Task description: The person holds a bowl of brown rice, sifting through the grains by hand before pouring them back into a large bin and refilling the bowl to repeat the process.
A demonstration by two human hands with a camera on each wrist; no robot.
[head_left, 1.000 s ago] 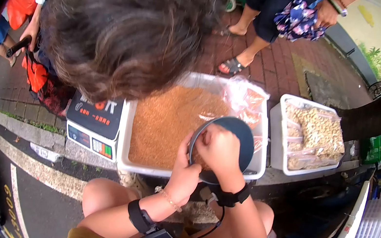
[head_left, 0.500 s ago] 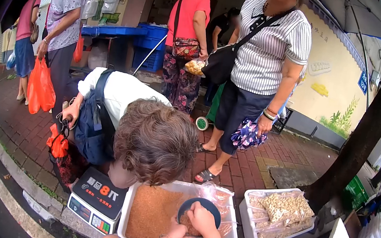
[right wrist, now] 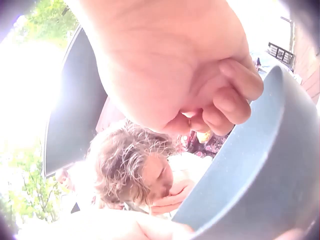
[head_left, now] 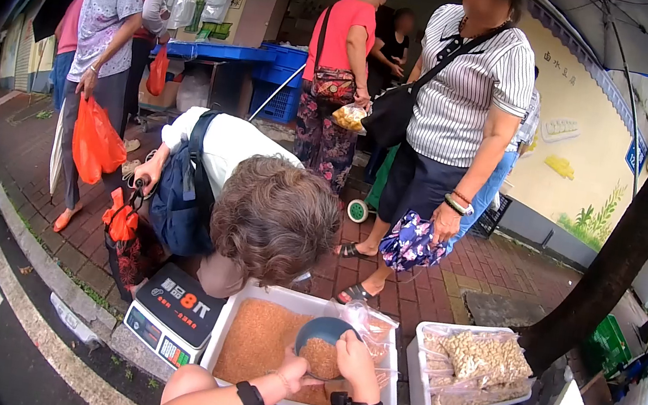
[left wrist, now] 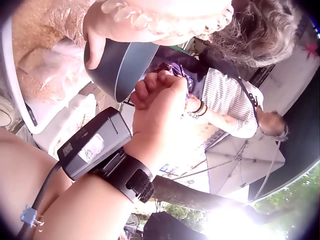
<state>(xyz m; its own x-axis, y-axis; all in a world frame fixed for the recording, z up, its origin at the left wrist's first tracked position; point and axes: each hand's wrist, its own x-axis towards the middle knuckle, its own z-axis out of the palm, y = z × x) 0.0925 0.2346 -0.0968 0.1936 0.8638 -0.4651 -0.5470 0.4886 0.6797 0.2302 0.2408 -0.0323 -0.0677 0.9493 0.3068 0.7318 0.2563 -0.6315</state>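
I hold a grey-blue bowl with brown grain in it over a white tray of the same grain. My left hand grips the bowl's near rim, thumb on the edge. In the left wrist view the bowl shows from below. My right hand hovers over the bowl's right side, its fingers curled into a loose fist above the bowl. Whether they pinch any grain I cannot tell.
A person bends low over the tray's far edge. A scale stands left of it; a tray of bagged pale nuts stands to its right. Several people stand on the brick pavement beyond. A tree trunk rises at right.
The head view has lifted from a close look down to a wide street view. My right hand has come out of the bowl to its right side. The bending person's head has drawn back.
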